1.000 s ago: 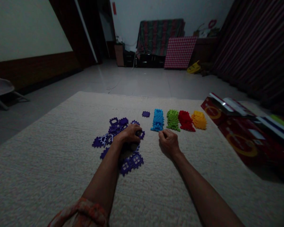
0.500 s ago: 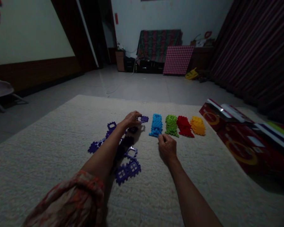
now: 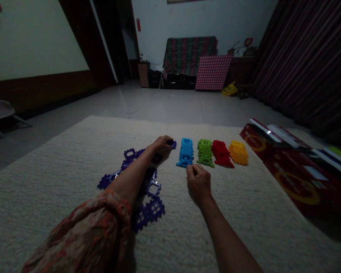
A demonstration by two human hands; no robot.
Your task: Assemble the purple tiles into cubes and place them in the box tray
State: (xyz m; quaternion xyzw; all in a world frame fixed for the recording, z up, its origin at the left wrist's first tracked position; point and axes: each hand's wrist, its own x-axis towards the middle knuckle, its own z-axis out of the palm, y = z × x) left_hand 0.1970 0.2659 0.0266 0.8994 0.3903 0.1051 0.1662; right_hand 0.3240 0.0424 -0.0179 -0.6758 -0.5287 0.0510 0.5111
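My left hand (image 3: pixel 162 144) is closed on a purple notched building piece (image 3: pixel 173 144), just left of the blue stack; the fingers hide most of that piece. Under and around my left forearm lie several loose purple pieces (image 3: pixel 155 208), some with window-like openings. My right hand (image 3: pixel 199 180) rests with curled fingers at the near end of the blue pieces (image 3: pixel 186 151); whether anything is pinched in it I cannot make out. Rightward from there run overlapping rows of green pieces (image 3: pixel 205 152), red pieces (image 3: pixel 222 153) and yellow pieces (image 3: pixel 238 152).
A pale textured mat (image 3: pixel 74 159) covers the floor under the pieces. Dark red boxes (image 3: pixel 290 174) stand along its right side. Farther back are a cloth-draped cabinet (image 3: pixel 191 57), a checked panel (image 3: pixel 213 72) and a curtain (image 3: pixel 295 57). A stool (image 3: pixel 0 110) is at far left.
The purple piece in my left hand is now mostly covered by the fingers, lower and nearer the mat. My right hand stays by the blue stack. The camera view has shifted slightly.
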